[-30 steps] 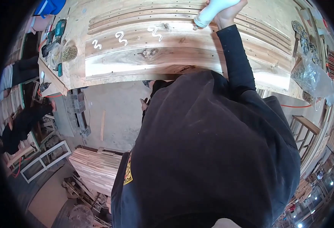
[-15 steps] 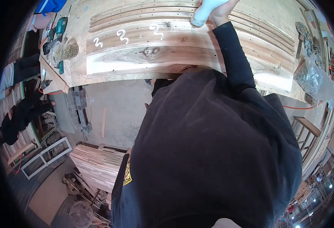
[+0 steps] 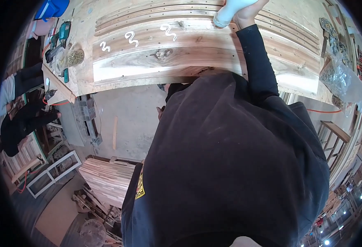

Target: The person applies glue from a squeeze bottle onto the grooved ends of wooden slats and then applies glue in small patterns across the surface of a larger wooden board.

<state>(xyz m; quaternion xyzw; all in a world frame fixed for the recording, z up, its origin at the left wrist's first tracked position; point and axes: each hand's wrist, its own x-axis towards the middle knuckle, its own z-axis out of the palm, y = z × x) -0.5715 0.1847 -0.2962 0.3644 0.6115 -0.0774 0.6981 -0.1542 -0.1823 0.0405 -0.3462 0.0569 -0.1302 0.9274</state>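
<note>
My right hand (image 3: pixel 248 15) is wrapped around a pale blue-white glue bottle (image 3: pixel 232 9) at the top of the view. The bottle is tilted, its narrower end pointing down and left over a wide wooden board (image 3: pixel 201 39). Three white wavy glue marks (image 3: pixel 132 38) lie on the left part of that board. Behind it run several narrow strips with small holes (image 3: pixel 156 15). Beside my torso, what seems to be part of my left hand (image 3: pixel 160 112) shows; its fingers are mostly hidden by my dark jacket.
On the workbench (image 3: pixel 84 76) at left lie a green power drill (image 3: pixel 64 31) and a tub of screws (image 3: pixel 74 57). A clear plastic bag (image 3: pixel 345 84) hangs at the right edge. Stacked wood panels (image 3: pixel 109 177) stand below left. Another person (image 3: pixel 24 123) is at far left.
My right hand and the glue bottle have shifted slightly right along the board. The three glue marks look unchanged. The part beside my torso shows a little more.
</note>
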